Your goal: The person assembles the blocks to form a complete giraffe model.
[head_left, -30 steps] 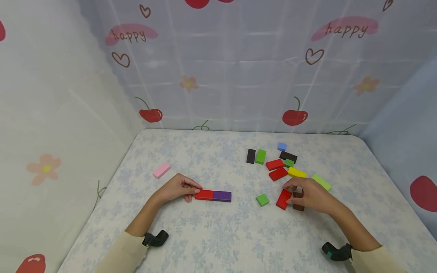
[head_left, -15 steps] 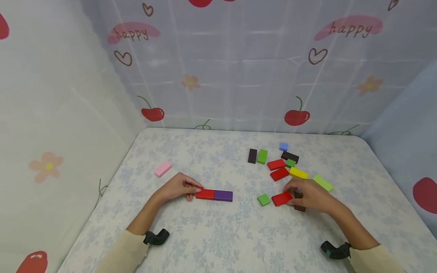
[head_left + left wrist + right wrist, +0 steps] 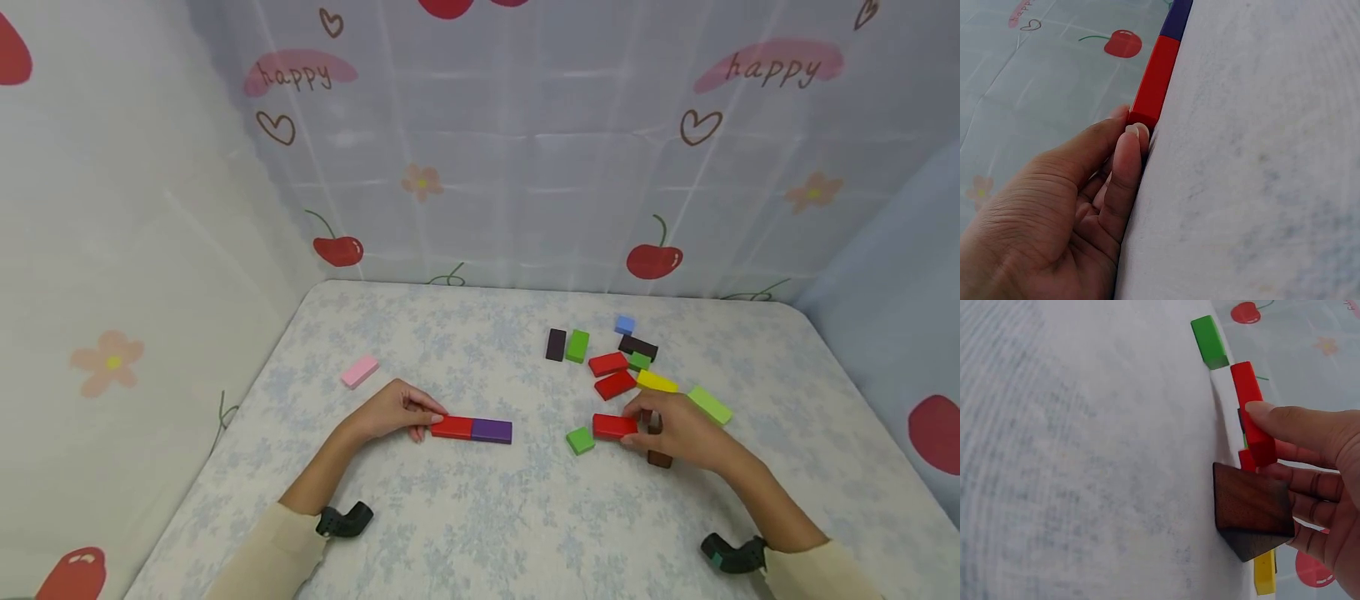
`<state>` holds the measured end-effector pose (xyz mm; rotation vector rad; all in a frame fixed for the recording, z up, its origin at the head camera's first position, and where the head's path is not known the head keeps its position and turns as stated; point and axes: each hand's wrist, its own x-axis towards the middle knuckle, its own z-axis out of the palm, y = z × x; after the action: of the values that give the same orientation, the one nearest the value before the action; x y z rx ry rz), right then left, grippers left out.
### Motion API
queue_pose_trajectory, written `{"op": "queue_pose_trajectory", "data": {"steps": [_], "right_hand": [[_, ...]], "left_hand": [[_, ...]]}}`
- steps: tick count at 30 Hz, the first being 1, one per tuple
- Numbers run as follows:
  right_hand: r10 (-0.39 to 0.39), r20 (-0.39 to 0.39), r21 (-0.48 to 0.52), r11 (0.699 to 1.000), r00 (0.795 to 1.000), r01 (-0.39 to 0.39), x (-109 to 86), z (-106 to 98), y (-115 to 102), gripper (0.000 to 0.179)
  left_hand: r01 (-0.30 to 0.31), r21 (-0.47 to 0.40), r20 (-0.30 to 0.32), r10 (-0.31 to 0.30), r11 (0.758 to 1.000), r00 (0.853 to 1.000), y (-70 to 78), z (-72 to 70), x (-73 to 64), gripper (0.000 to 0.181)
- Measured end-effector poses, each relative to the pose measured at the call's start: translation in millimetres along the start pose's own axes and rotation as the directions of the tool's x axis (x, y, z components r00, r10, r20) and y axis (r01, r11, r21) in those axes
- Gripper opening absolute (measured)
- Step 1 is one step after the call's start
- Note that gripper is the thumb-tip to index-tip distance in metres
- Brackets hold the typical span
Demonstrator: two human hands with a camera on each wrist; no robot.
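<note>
My left hand (image 3: pixel 396 410) pinches the left end of a red block (image 3: pixel 453 427) lying flat on the table. Its far end abuts a purple block (image 3: pixel 492 431); the left wrist view shows the same red block (image 3: pixel 1156 78) with the fingertips at its near end. My right hand (image 3: pixel 678 427) holds another red block (image 3: pixel 614 427) between thumb and fingers. In the right wrist view this red block (image 3: pixel 1250 412) appears raised off the table. Beneath the right hand lies a dark brown block (image 3: pixel 1252 503), partly hidden in the head view. A small green block (image 3: pixel 580 440) sits left of it.
Behind the right hand lie two red blocks (image 3: pixel 615 384), a yellow block (image 3: pixel 657 381), a lime block (image 3: pixel 708 404) and several green, black and blue ones. A pink block (image 3: pixel 360 372) lies at the far left. A printed curtain (image 3: pixel 480 167) borders the table's back.
The red block in my right hand has turned from slanting to nearly level, left to right, and shifted slightly up and left. My left hand stays on its red block.
</note>
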<state>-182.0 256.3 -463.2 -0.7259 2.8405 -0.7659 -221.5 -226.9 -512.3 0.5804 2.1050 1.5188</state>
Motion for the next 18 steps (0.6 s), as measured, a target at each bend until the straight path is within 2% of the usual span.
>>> {"op": "queue_pose_trajectory", "data": {"steps": [9,18], "right_hand": [[-0.089,-0.138,0.042,0.995,0.986,0.096,2.2,7,-27,0.030],[-0.149,-0.110,0.120,0.979,0.983,0.162,14.7,22,-58,0.026]], "left_hand": [[-0.002,0.008,-0.005,0.002,1.000,1.000,-0.5,0.7,0.1,0.017],[-0.008,-0.002,-0.001,0.008,1.000,1.000,0.1,-0.9,0.4,0.017]]}}
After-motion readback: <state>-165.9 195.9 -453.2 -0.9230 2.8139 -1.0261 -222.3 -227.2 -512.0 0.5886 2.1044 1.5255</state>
